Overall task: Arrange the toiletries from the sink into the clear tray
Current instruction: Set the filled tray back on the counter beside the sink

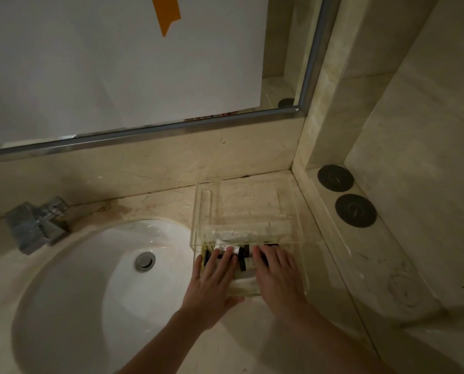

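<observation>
A clear acrylic tray (206, 201) stands on the marble counter to the right of the white sink (90, 279). In its near compartment lie small white toiletry bottles with black caps (240, 256). A long clear wrapped item (252, 228) lies across the tray's middle section. My left hand (212, 282) rests flat on the bottles at the tray's near left, fingers spread. At the near right, my right hand (276, 273) lies over the bottles, fingers extended. The hands hide most of the bottles. The sink basin holds no toiletries.
A chrome faucet (36, 225) stands at the sink's left rear. A mirror with a metal frame (144, 130) runs along the back wall. Two black round coasters (345, 195) lie on a raised marble ledge at the right, beside the wall.
</observation>
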Motion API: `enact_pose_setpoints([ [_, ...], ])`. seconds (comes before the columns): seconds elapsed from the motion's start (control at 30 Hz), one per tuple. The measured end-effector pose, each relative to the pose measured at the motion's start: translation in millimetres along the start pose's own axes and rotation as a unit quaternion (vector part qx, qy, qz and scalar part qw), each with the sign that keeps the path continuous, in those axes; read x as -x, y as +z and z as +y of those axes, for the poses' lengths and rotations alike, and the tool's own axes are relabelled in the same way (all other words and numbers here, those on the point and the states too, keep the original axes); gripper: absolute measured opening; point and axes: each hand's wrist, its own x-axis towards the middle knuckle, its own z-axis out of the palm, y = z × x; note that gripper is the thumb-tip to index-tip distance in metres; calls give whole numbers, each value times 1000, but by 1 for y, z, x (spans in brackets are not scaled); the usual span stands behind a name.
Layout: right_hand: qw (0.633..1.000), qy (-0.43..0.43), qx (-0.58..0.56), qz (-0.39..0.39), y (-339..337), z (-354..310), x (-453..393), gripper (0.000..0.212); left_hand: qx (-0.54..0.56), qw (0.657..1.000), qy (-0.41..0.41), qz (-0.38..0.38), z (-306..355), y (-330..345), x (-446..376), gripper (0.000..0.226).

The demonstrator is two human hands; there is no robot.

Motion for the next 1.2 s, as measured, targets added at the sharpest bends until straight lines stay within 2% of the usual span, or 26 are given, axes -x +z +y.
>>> enact_pose_setpoints([
  [0.4,1000,-3,14,-17,0,0,-1,42,-9,1000,-6,28,1,0,-9,87],
  [0.57,1000,13,6,6,-1,-2,-10,37,-13,999,-15,25,-2,-2,-12,87],
  [0.9,998,42,-33,16,-4,4,-25,5,-7,998,-23,65,0,-6,-18,83],
  [1.2,998,49,-32,22,-1,7,-29,12,6,993,-22,114,-3,-8,-20,85],
])
